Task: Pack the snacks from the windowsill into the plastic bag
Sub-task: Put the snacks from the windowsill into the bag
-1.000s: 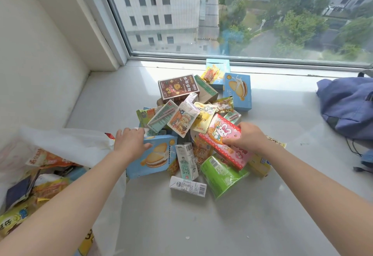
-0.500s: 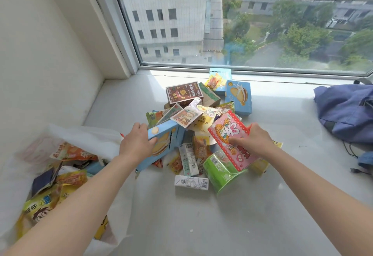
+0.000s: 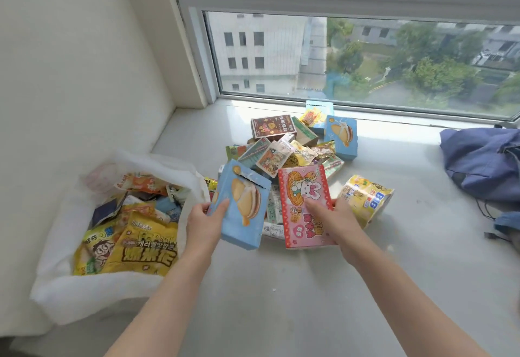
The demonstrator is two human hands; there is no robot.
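My left hand (image 3: 203,223) grips a light blue biscuit box (image 3: 242,204), held upright above the windowsill, just right of the bag. A pink box with a rabbit picture (image 3: 305,204) is lifted in my right hand (image 3: 336,220), thumb on its front. Behind both boxes lies the snack pile (image 3: 292,148) of several boxes and packets. The white plastic bag (image 3: 84,297) sits open at the left against the wall, holding several snack packets, a yellow popcorn packet (image 3: 146,252) on top.
A yellow can-shaped pack (image 3: 365,196) lies on its side right of my right hand. A blue backpack (image 3: 484,159) rests on the sill at the far right. The white wall (image 3: 70,75) bounds the left. The window (image 3: 365,61) runs along the back.
Both hands have lifted their boxes off the pile and drawn them toward me. The blue box now stands upright in my left hand, closer to the bag. The camera tilted down and left.
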